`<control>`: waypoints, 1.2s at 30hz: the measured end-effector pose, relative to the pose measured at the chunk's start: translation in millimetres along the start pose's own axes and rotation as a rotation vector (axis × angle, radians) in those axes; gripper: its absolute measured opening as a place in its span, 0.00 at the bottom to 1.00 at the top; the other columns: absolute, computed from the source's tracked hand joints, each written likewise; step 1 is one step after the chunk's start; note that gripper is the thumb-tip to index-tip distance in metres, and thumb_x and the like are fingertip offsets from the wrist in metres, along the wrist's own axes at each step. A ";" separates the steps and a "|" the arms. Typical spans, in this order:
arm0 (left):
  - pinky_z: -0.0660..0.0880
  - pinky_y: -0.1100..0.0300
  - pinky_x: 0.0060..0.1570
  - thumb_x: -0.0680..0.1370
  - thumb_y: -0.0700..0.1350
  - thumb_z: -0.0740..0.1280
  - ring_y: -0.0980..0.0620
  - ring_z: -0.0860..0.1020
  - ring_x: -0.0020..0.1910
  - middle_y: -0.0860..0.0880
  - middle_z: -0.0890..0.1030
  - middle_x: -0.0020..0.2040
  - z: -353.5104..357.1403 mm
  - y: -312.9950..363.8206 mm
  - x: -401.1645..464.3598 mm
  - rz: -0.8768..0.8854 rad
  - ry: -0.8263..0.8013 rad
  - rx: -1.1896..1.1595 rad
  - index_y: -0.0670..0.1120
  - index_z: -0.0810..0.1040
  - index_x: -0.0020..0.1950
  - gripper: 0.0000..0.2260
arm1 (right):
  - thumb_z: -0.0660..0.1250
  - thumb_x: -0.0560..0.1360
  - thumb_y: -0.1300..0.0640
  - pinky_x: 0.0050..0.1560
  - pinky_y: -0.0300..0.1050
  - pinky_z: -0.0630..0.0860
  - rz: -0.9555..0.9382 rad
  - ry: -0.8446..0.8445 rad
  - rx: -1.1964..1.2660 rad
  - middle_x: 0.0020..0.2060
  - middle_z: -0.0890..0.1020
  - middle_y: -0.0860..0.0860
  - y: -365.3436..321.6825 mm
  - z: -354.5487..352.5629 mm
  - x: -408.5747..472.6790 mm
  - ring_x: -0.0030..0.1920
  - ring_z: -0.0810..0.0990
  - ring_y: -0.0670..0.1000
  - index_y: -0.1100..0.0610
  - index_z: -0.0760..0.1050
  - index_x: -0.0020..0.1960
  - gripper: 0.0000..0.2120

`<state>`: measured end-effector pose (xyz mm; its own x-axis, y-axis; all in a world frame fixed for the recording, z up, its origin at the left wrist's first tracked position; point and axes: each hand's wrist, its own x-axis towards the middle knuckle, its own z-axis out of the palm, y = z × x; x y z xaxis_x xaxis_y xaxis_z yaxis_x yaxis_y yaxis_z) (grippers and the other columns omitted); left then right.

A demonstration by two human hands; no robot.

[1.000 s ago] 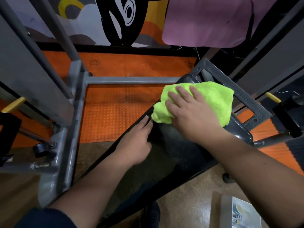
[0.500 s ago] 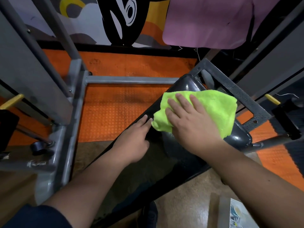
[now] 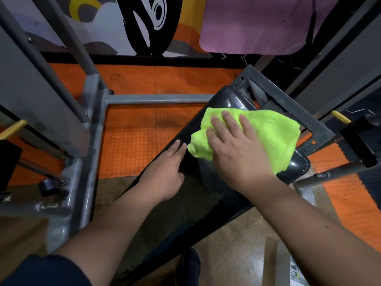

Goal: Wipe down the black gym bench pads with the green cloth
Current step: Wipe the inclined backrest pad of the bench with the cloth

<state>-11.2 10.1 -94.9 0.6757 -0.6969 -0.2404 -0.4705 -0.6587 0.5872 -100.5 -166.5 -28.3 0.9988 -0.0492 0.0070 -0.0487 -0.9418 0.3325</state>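
Green cloth [image 3: 268, 133] lies bunched on the far end of the black bench pad [image 3: 206, 195], pressed flat under the right hand [image 3: 237, 155]. That hand's fingers [image 3: 228, 122] are straight and spread over the cloth's near-left part — they press down on it rather than curl round it, and the fabric spills out beyond the fingertips and to their right, toward the pad's rounded far corner. The pad itself runs diagonally, glossy and dark, from the lower middle of the view up to a black metal bracket [image 3: 299, 112] just past the cloth.

The left hand [image 3: 165, 178] rests on the pad's left edge, its fingers [image 3: 177, 147] straight and lying together, tips just beside the cloth's bunched left corner — near it, though whether they touch it I cannot tell.

Left of both hands stands a grey steel frame [image 3: 92, 141] over an orange studded floor mat [image 3: 140, 139]. A pink sheet [image 3: 257, 25] hangs on the painted wall beyond. A dark shoe [image 3: 190, 265] shows below the pad.
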 end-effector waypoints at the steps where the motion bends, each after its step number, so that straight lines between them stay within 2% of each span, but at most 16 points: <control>1: 0.61 0.57 0.73 0.77 0.39 0.63 0.53 0.52 0.79 0.58 0.44 0.81 0.3 0.3 -0.4 0.007 -0.005 0.002 0.55 0.49 0.82 0.37 | 0.61 0.78 0.51 0.77 0.65 0.47 -0.037 0.001 -0.011 0.78 0.62 0.59 1.9 2.8 -4.8 0.79 0.51 0.63 0.58 0.65 0.76 0.28; 4: 0.61 0.56 0.74 0.77 0.39 0.63 0.53 0.51 0.80 0.58 0.43 0.81 2.8 3.5 -3.0 0.007 -0.009 -0.019 0.55 0.49 0.82 0.37 | 0.62 0.78 0.51 0.77 0.65 0.48 -0.054 0.029 0.004 0.77 0.65 0.59 9.4 0.4 -10.0 0.79 0.55 0.63 0.59 0.67 0.74 0.27; 8: 0.61 0.56 0.73 0.77 0.39 0.64 0.53 0.52 0.80 0.58 0.44 0.81 -0.3 2.2 0.3 -0.011 -0.008 -0.001 0.55 0.49 0.82 0.38 | 0.59 0.79 0.50 0.77 0.65 0.46 -0.036 -0.030 -0.025 0.78 0.61 0.59 -1.5 2.0 -3.6 0.79 0.51 0.62 0.58 0.63 0.76 0.28; 10: 0.59 0.57 0.74 0.77 0.38 0.63 0.53 0.51 0.80 0.58 0.43 0.81 0.6 1.8 -0.9 0.001 -0.020 -0.001 0.55 0.48 0.82 0.38 | 0.62 0.77 0.50 0.77 0.64 0.48 -0.109 -0.014 -0.020 0.77 0.64 0.59 7.4 3.2 -9.9 0.79 0.54 0.62 0.58 0.67 0.75 0.27; 12: 0.59 0.57 0.73 0.77 0.39 0.63 0.53 0.51 0.80 0.58 0.43 0.81 3.0 2.9 -2.8 -0.004 -0.016 -0.010 0.55 0.48 0.82 0.38 | 0.62 0.77 0.51 0.77 0.63 0.48 -0.102 0.006 0.000 0.76 0.66 0.58 14.1 -2.0 -9.0 0.79 0.56 0.61 0.58 0.68 0.74 0.27; 16: 0.61 0.55 0.74 0.77 0.39 0.64 0.53 0.52 0.80 0.58 0.44 0.81 1.9 1.3 -0.1 -0.006 0.015 -0.004 0.55 0.49 0.82 0.37 | 0.57 0.79 0.49 0.77 0.64 0.45 -0.053 -0.039 -0.021 0.79 0.60 0.57 0.2 -2.2 -0.2 0.80 0.50 0.61 0.57 0.62 0.77 0.28; 20: 0.59 0.57 0.74 0.77 0.39 0.64 0.55 0.50 0.80 0.59 0.43 0.81 7.2 2.7 -3.5 -0.008 0.010 -0.026 0.56 0.48 0.81 0.38 | 0.63 0.77 0.51 0.77 0.62 0.48 -0.125 0.010 0.014 0.76 0.67 0.57 16.4 -1.1 -12.3 0.78 0.57 0.61 0.58 0.70 0.73 0.26; 23: 0.59 0.56 0.73 0.78 0.39 0.64 0.54 0.50 0.80 0.59 0.43 0.81 6.0 3.0 -1.8 -0.018 0.024 -0.030 0.55 0.48 0.82 0.38 | 0.58 0.79 0.50 0.78 0.63 0.45 -0.049 -0.031 0.018 0.78 0.62 0.57 7.0 -8.9 -2.6 0.80 0.51 0.61 0.57 0.63 0.77 0.27; 25: 0.60 0.56 0.74 0.78 0.39 0.64 0.53 0.51 0.80 0.58 0.44 0.81 4.2 1.5 -0.7 -0.010 0.020 -0.011 0.55 0.48 0.82 0.38 | 0.57 0.80 0.50 0.77 0.63 0.42 -0.073 -0.042 -0.010 0.79 0.58 0.57 0.0 -1.9 -6.1 0.80 0.48 0.61 0.57 0.60 0.78 0.28; 29: 0.59 0.56 0.74 0.77 0.38 0.63 0.55 0.50 0.80 0.59 0.43 0.81 9.3 3.1 -4.5 -0.004 0.020 -0.032 0.55 0.48 0.82 0.38 | 0.61 0.77 0.50 0.78 0.62 0.47 -0.151 -0.001 0.012 0.76 0.66 0.58 16.5 -0.9 -21.4 0.79 0.56 0.61 0.58 0.68 0.74 0.27; 31: 0.59 0.56 0.74 0.77 0.38 0.64 0.54 0.50 0.80 0.58 0.43 0.81 9.1 2.3 -2.4 -0.010 0.025 -0.030 0.54 0.48 0.82 0.39 | 0.60 0.78 0.50 0.78 0.63 0.45 -0.075 -0.022 0.030 0.78 0.64 0.57 12.2 -7.9 -14.1 0.79 0.53 0.61 0.57 0.66 0.75 0.27; 33: 0.60 0.56 0.73 0.77 0.38 0.64 0.53 0.51 0.80 0.58 0.43 0.81 7.1 0.9 0.3 -0.009 0.026 -0.010 0.54 0.48 0.82 0.39 | 0.57 0.80 0.49 0.77 0.63 0.41 -0.053 -0.040 0.010 0.80 0.58 0.57 -0.3 -4.7 -10.1 0.80 0.47 0.61 0.57 0.60 0.78 0.29; 34: 0.60 0.57 0.73 0.76 0.38 0.64 0.53 0.51 0.80 0.57 0.44 0.81 6.7 0.6 0.8 -0.005 0.026 -0.003 0.54 0.49 0.82 0.39 | 0.56 0.80 0.49 0.77 0.64 0.41 -0.089 -0.053 -0.001 0.80 0.57 0.58 -2.7 -0.3 -13.3 0.80 0.46 0.61 0.57 0.59 0.78 0.29; 36: 0.59 0.57 0.74 0.76 0.37 0.63 0.54 0.51 0.80 0.57 0.44 0.82 8.4 1.0 -0.4 0.006 0.023 0.002 0.54 0.49 0.82 0.38 | 0.61 0.78 0.50 0.77 0.64 0.45 -0.174 -0.056 0.001 0.78 0.62 0.59 4.6 3.9 -25.0 0.79 0.52 0.62 0.59 0.65 0.76 0.29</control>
<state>-16.7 7.3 -100.7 0.6858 -0.6939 -0.2194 -0.4756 -0.6555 0.5866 -125.8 -170.9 -30.6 0.9900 0.0963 -0.1033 0.1250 -0.9380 0.3234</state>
